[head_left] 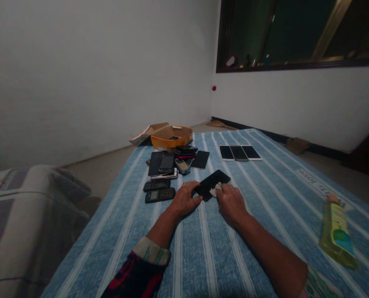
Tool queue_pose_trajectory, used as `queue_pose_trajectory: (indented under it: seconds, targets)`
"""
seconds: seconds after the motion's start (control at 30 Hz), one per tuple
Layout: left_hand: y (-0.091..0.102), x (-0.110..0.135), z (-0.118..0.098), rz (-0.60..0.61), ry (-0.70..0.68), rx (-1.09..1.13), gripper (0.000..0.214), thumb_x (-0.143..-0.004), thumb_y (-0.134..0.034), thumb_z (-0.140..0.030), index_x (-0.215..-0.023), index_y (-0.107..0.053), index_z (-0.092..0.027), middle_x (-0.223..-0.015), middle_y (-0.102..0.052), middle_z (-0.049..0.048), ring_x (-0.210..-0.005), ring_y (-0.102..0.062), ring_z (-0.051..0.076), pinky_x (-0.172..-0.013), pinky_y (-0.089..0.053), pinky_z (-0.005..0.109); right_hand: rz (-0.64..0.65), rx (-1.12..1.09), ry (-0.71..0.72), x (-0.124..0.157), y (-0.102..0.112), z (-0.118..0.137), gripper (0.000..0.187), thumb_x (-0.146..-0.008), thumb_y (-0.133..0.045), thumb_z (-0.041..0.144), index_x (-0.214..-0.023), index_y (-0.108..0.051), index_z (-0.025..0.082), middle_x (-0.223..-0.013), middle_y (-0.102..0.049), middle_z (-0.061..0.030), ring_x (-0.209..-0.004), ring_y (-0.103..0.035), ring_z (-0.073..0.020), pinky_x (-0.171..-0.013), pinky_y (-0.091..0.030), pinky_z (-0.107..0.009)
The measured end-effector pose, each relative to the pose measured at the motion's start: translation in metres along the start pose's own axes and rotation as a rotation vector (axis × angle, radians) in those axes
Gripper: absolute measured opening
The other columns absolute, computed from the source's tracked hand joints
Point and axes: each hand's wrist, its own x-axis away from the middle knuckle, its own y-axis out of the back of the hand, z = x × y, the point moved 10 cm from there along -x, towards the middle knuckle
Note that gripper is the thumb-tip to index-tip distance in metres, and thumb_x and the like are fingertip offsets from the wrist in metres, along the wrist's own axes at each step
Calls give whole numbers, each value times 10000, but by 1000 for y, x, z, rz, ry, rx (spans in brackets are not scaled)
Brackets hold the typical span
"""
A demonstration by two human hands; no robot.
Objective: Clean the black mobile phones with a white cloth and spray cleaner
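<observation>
A black smartphone (209,182) lies tilted across the striped cloth between my hands. My left hand (186,198) grips its near left corner, thumb and fingers on the edge. Closed around a crumpled whitish tissue (215,190), my right hand (232,201) presses it on the dark screen. Just left of my left hand are two black keypad phones, the nearer keypad phone (160,194) and one behind it (157,185). Beyond them is a pile of mixed phones (167,163), with a dark phone (201,159) flat at its right side.
An open orange cardboard box (159,142) stands behind the pile. Three phones (239,153) lie side by side at the far right. A bottle of yellow-green liquid (338,236) lies near the right edge of the striped cloth (265,236). A draped seat (38,231) is at left.
</observation>
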Motion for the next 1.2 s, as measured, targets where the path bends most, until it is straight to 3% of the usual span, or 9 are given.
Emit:
queue_pose_trajectory:
  seconds: [0.5, 0.77, 1.2]
  targets:
    - [0, 0, -1, -4, -12, -1, 403, -711, -663, -235, -1112, -655, -204, -1109, -690, 69, -1084, -602, 271, -974, -465, 418, 56, 8, -39, -2, -1, -5, 319, -971, -382, 171, -1111, -668, 174, -1032, -596, -126, -979, -520, -240, -780, -327, -347]
    - [-2, 0, 3, 1, -4, -6, 423, -712, -664, -232, -1128, -643, -158, -1132, -679, 104, -1110, -593, 277, -996, -455, 411, 39, 3, -25, -2, -2, -5, 316, -977, -375, 187, -1092, -669, 173, -1021, -592, -123, -972, -518, -245, -769, -327, -347]
    - [0, 1, 1, -11, -8, 10, 407, -711, -659, -230, -1116, -650, -185, -1109, -684, 85, -1089, -598, 278, -974, -469, 419, 36, 5, -56, -3, -2, -10, 312, -964, -385, 159, -1101, -665, 174, -1029, -592, -125, -975, -518, -245, -769, -325, -345]
